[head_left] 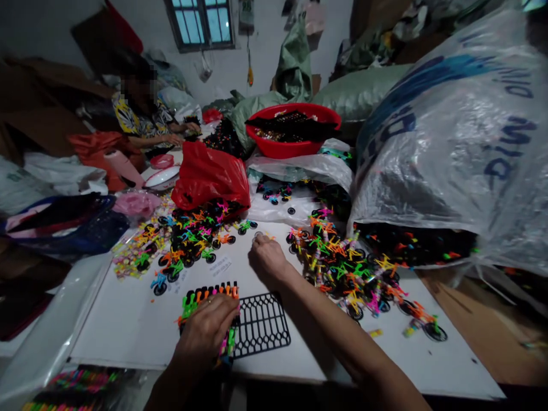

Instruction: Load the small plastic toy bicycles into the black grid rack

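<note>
A black plastic rack (263,324) lies near the table's front edge, its right part bare slots and its left part filled with colourful pieces (189,306). My left hand (209,322) rests over those pieces, fingers bent and pressed together on them. Farther out, my right hand (269,255) reaches to the middle of the table with its fingers bent down near a small wheeled toy bike at the back; what its fingertips hold, if anything, is hidden. Piles of small toy bikes lie on the left (188,240) and the right (342,262).
A red bag (212,177) and an open clear bag (278,211) stand behind the piles. Behind them is a red basin (285,149). A large filled sack (445,142) bulges over the right side. Another person (145,117) sits at the back left. Wrapped candies (128,257) lie left.
</note>
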### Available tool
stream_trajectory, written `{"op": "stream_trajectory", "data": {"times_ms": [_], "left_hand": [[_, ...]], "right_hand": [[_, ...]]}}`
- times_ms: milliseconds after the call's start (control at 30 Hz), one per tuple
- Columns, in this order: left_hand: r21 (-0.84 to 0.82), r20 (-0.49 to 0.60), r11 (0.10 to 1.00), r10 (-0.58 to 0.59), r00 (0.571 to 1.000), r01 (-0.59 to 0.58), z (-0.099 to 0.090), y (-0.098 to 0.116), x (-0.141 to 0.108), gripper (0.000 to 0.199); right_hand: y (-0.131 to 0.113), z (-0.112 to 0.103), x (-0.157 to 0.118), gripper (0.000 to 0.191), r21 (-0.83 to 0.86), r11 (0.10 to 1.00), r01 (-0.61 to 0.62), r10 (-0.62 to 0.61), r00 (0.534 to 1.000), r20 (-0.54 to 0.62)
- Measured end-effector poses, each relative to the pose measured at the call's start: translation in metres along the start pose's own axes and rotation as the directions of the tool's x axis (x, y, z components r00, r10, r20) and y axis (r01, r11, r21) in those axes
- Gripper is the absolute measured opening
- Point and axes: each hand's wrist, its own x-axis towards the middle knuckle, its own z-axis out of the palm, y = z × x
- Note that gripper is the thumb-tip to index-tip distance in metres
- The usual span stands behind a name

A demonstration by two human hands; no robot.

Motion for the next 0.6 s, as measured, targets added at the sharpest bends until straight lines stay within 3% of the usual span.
{"op": "stream_trajectory", "data": {"times_ms": [67, 167, 367, 500, 600], "left_hand": [[-0.015, -0.003, 1.000, -0.027, 1.000, 0.027, 0.000, 0.001, 0.000, 0.019], [-0.041, -0.012, 0.998, -0.053, 0.999, 0.053, 0.000, 0.004, 0.000, 0.017], [-0.071, 0.010, 0.995, -0.075, 0.997, 0.076, 0.000, 0.006, 0.000, 0.014], [-0.067, 0.006, 0.995, -0.076, 0.997, 0.076, -0.002, 0.007, 0.000, 0.014], [-0.077, 0.010, 0.994, -0.077, 0.997, 0.077, -0.004, 0.007, 0.001, 0.014]], "right_hand": [[0.001, 0.003, -0.030, 0.017, -0.016, 0.999, 0.047, -0.047, 0.998, 0.031], [0.005, 0.000, -0.056, 0.021, -0.043, 0.999, -0.030, 0.032, 0.999, 0.026], [-0.003, 0.009, -0.045, 0.028, -0.054, 0.955, -0.293, 0.292, 0.956, -0.026], [-0.010, 0.001, -0.042, 0.027, -0.019, 0.940, -0.340, 0.340, 0.940, -0.004], [-0.019, -0.007, -0.065, 0.024, 0.023, 0.951, -0.308, 0.309, 0.951, -0.004]]}}
